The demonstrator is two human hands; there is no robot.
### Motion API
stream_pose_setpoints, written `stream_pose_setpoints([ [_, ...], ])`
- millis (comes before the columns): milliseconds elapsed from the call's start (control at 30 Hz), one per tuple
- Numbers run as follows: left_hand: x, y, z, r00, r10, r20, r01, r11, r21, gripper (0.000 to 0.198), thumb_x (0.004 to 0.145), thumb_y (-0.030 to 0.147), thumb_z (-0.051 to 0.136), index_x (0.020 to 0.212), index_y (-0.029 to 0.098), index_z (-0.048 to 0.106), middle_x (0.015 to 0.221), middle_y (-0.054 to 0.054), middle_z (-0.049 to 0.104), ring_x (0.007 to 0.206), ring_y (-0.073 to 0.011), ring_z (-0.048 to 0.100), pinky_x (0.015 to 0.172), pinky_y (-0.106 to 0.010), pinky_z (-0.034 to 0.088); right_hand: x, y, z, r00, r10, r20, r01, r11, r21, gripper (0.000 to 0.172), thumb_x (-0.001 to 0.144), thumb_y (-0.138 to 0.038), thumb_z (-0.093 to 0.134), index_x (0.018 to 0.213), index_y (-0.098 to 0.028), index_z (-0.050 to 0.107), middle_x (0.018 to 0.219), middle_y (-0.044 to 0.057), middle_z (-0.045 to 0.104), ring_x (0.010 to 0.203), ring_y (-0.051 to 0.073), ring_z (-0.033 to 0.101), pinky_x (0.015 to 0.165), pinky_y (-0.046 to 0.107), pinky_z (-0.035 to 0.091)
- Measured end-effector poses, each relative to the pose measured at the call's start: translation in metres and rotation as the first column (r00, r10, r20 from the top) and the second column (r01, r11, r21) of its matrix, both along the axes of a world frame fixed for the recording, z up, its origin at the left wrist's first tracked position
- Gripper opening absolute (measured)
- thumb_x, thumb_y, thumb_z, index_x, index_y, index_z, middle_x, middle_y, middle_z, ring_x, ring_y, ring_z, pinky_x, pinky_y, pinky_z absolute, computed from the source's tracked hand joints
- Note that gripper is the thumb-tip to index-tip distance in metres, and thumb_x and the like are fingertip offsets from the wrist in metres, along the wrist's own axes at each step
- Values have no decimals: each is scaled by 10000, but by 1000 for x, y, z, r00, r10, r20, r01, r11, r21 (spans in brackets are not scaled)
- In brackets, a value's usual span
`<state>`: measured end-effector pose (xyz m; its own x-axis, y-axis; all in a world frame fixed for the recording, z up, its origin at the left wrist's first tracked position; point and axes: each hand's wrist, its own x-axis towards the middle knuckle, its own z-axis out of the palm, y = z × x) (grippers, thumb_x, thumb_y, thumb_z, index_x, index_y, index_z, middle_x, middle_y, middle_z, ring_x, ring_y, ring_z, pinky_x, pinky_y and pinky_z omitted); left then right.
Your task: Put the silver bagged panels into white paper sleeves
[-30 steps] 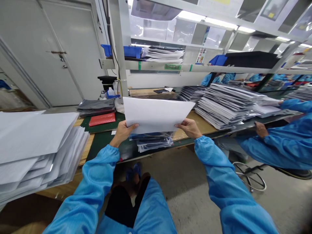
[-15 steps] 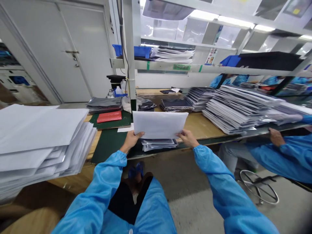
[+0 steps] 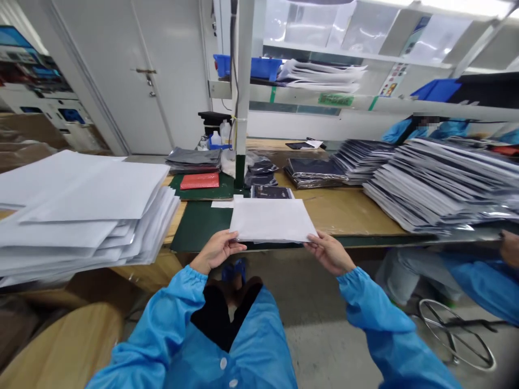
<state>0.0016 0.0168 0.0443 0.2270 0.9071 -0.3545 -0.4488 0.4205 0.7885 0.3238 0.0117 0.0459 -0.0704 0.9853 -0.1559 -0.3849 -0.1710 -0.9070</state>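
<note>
One head view. White sheet (image 3: pixel 272 219) lying nearly level at the near edge of a green bench top (image 3: pixel 203 227), with thin layers just visible under its front edge. At near left corner: left hand (image 3: pixel 219 249), partly curled, thumb and fingers closed loosely on the sheet. At near right corner: right hand (image 3: pixel 330 253), likewise partly curled, pinching the sheet between thumb and fingers. Just behind the sheet: dark packet (image 3: pixel 271 192), partly covered. Behind and to the left: red packet (image 3: pixel 199 181). Far left: large pile of white sheets (image 3: pixel 93 189), edges uneven. Well to the right: tall, leaning stack of dark-and-white packets (image 3: pixel 441 183). Beyond, at right edge: blue sleeve of a co-worker (image 3: pixel 486 281).
</note>
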Motion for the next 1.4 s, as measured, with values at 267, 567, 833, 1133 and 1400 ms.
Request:
stream_pose_setpoints([
  [267, 11, -17, -20, 981, -186, 53, 185, 982, 23, 278, 801, 290, 747, 968, 95, 640, 969, -183, 743, 648, -225, 730, 563, -284, 596, -78, -29, -25, 998, 34, -56, -42, 986, -159, 213, 768, -336, 813, 767, -160, 692, 933, 126, 784, 691, 179, 737, 545, 222, 590],
  [567, 15, -17, -34, 987, 125, -100, -107, 980, 169, 458, 780, 552, 710, 751, 102, 626, 622, -93, 692, 537, -166, 675, 494, -217, 522, -123, -17, -31, 997, -8, -72, -4, 987, -159, 236, 702, -328, 864, 736, -132, 737, 806, 116, 785, 616, 169, 726, 490, 196, 570],
  [833, 8, -17, -36, 953, 272, -137, -233, 941, 247, 433, 709, 545, 704, 836, 138, 627, 762, -79, 725, 556, -178, 686, 503, -246, 530, -138, -19, -38, 988, -91, -129, 73, 988, -136, 250, 686, -336, 871, 718, -151, 707, 782, 109, 783, 678, 204, 751, 564, 232, 609],
  [1133, 17, -24, -36, 912, 263, -315, -123, 907, 402, 445, 800, 601, 573, 723, 162, 584, 517, -21, 605, 497, -168, 626, 500, -253, 501, -161, -6, -35, 980, -175, -100, 165, 982, -95, 323, 634, -393, 894, 699, -171, 669, 676, 78, 758, 622, 225, 746, 527, 261, 619],
  [1400, 18, -26, -26, 550, 663, -508, -98, 655, 749, 287, 830, 283, 617, 1098, 181, 622, 968, -70, 621, 691, -141, 623, 631, -251, 508, -166, -7, -30, 961, -277, -16, 275, 956, -101, 395, 561, -449, 909, 630, -164, 643, 537, 34, 692, 445, 167, 664, 373, 209, 517],
])
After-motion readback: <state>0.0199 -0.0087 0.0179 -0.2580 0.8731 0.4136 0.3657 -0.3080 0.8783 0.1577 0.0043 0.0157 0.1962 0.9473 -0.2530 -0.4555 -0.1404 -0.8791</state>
